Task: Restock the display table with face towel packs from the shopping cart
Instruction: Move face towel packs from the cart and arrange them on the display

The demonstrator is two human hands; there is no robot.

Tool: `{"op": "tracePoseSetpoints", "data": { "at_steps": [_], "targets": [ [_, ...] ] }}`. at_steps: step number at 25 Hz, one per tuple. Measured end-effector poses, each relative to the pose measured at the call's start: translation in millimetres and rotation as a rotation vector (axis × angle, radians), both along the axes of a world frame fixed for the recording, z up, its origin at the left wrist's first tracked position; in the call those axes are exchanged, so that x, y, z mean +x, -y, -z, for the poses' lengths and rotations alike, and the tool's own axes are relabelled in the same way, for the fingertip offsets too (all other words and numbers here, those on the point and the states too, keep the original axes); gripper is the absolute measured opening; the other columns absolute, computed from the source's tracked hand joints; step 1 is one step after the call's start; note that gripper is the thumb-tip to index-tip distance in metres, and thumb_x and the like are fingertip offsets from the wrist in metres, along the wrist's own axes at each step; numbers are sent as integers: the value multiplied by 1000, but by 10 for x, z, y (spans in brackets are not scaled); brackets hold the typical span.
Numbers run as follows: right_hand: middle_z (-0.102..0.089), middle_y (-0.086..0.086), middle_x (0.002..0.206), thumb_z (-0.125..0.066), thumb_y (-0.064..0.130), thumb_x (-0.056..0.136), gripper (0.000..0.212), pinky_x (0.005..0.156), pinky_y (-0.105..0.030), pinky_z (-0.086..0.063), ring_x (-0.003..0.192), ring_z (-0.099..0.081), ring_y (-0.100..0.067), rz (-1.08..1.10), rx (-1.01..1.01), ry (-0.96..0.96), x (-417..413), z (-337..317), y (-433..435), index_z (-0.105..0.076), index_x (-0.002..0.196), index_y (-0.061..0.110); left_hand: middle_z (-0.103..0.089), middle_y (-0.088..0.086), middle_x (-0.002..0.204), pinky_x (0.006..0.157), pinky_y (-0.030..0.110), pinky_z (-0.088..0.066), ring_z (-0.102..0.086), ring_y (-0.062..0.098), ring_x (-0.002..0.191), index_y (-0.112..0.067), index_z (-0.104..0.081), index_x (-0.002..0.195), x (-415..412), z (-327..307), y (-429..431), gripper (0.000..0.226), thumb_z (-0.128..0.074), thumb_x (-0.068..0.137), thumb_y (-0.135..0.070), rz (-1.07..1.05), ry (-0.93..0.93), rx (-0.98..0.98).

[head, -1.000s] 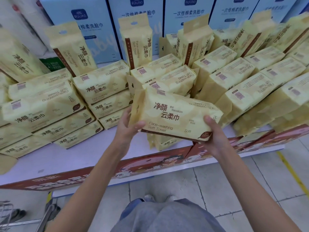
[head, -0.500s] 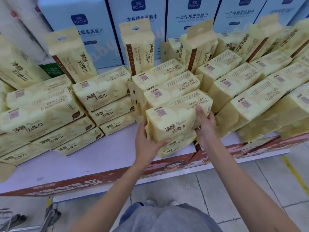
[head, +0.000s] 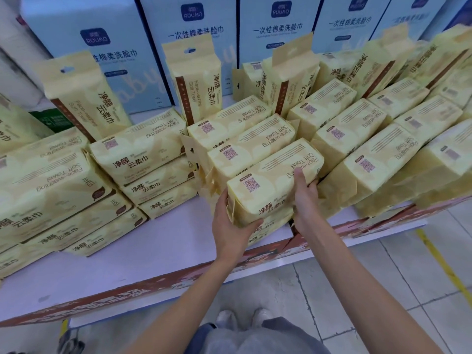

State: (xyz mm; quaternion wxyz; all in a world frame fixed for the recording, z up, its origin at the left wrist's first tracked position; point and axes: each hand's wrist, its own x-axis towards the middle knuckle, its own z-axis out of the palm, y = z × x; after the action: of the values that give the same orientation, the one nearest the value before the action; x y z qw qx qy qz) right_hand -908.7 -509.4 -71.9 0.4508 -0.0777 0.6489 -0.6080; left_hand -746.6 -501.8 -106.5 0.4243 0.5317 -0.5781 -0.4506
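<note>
The towel pack (head: 270, 185) sits clasped between left hand (head: 229, 226) and right hand (head: 305, 203) fingers (head: 298, 176).

Looks like a shop: identical yellow face towel packs (head: 143, 154) stacked in rows on a white display surface (head: 166, 251), red promotional strip (head: 115, 300) along its front edge, tall blue boxes (head: 194, 26) of stock lined up behind, tiled floor (head: 370, 290) below.
</note>
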Motion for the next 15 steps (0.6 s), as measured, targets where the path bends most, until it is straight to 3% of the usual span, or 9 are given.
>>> {"op": "tracePoseSetpoints", "data": {
  "at_steps": [7, 10, 12, 13, 15],
  "targets": [
    [-47, 3, 142, -62, 51, 84, 82, 105, -41, -39, 129, -45, -19, 16, -9, 77, 47, -65, -92, -22, 149, 22, -46, -13, 140, 96, 3, -33, -39, -4, 125, -22, -35, 142, -24, -40, -14, 104, -91, 54, -27, 13, 7, 29],
    [-43, 2, 146, -60, 49, 86, 80, 108, -41, -36, 132, -42, -18, -10, -38, 77, 43, -59, -194, -20, 150, 21, -40, -11, 144, 107, 23, -36, -35, 2, 131, -23, -31, 144, -3, -41, -45, 107, -91, 55, -29, 0, 52, 43],
    [-37, 1, 151, -54, 51, 90, 75, 114, -44, -30, 137, -37, -19, -64, -12, 60, 30, -26, -295, -20, 151, 24, -31, -9, 150, 111, 40, -35, -30, 10, 137, -23, -25, 147, 33, -39, -93, 112, -89, 57, -38, 6, 76, 92],
    [-36, 2, 152, -49, 51, 92, 69, 114, -43, -30, 137, -37, -19, -96, 8, 46, 25, 2, -357, -22, 150, 25, -26, -9, 153, 112, 41, -33, -29, 14, 139, -24, -21, 149, 67, -42, -128, 114, -86, 58, -47, 14, 83, 131],
    [-35, 3, 151, -43, 48, 96, 60, 112, -40, -34, 134, -40, -20, -169, 71, 21, 32, 69, -514, -28, 149, 24, -17, -10, 157, 114, 31, -21, -22, 15, 143, -26, -13, 151, 160, -35, -241, 117, -75, 59, -62, 9, 130, 207]
  ]
}}
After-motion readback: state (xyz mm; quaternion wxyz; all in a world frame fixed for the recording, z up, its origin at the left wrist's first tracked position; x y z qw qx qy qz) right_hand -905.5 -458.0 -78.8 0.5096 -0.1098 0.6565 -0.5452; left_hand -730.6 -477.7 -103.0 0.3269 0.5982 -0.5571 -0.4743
